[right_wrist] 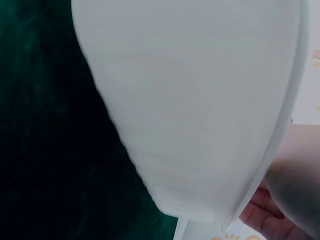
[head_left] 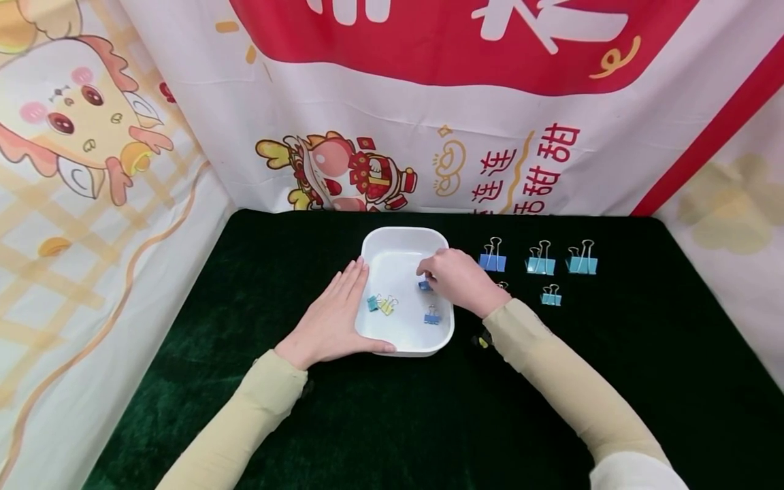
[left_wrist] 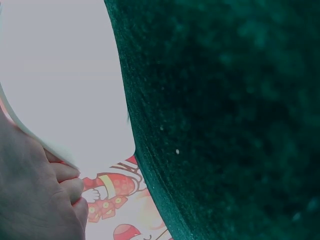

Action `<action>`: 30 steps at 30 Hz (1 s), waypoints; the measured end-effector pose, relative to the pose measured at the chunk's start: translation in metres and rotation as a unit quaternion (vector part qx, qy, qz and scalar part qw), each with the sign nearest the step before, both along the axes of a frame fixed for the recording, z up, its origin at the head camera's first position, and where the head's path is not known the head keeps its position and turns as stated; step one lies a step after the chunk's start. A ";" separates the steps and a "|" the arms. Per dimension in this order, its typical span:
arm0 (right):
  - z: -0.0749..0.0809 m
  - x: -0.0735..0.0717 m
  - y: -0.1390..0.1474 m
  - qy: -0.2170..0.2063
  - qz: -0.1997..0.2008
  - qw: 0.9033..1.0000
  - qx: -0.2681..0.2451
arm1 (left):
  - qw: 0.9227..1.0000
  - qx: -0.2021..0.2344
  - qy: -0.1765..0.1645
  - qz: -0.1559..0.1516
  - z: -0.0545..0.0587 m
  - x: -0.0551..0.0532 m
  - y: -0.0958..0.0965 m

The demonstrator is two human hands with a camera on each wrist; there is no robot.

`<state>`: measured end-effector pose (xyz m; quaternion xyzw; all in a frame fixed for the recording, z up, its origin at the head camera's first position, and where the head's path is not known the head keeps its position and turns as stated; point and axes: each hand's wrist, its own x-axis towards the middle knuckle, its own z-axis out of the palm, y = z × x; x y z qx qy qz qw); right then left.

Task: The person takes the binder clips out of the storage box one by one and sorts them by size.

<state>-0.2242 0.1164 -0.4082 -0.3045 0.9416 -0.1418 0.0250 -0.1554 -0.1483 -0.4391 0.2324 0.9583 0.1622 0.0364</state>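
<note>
A white plastic tray (head_left: 404, 352) stands on the dark green cloth. My left hand (head_left: 331, 316) rests along its left rim, fingers straight and thumb stretched across the near edge. Over the right rim reaches my right hand (head_left: 456, 275), with bent fingers and thumb pinching a small blue binder clip (head_left: 425, 286) inside the tray. Nearer the front lies another blue binder clip (head_left: 431, 318). A teal binder clip (head_left: 372, 303) and a yellow one (head_left: 387, 305) lie together at the left. In the right wrist view, the tray's wall (right_wrist: 200, 110) hides the fingertips.
Right of the tray, a larger blue clip (head_left: 493, 263) and two teal clips (head_left: 542, 265) (head_left: 582, 265) form a row. A smaller teal clip (head_left: 551, 299) sits below them. The right forearm partly covers a yellow and black item (head_left: 484, 339). Printed fabric (head_left: 380, 102) hangs behind.
</note>
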 end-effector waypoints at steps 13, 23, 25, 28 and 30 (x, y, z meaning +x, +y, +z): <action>0.005 0.014 -0.013 -0.141 0.093 0.980 -0.101 | 1.000 -0.005 0.002 -0.001 -0.001 0.001 -0.001; -0.004 0.010 -0.026 -0.164 0.097 0.980 -0.066 | 1.000 0.007 0.002 -0.002 -0.001 0.002 0.000; -0.005 0.009 -0.028 -0.168 0.092 0.980 -0.054 | 1.000 0.006 0.002 -0.002 -0.001 0.002 0.000; -0.004 0.008 -0.029 -0.186 0.082 0.978 -0.042 | 1.000 0.005 0.003 -0.002 -0.002 0.002 0.000; -0.002 0.008 -0.029 -0.198 0.080 0.976 -0.042 | 1.000 0.004 0.005 -0.002 -0.002 0.001 0.000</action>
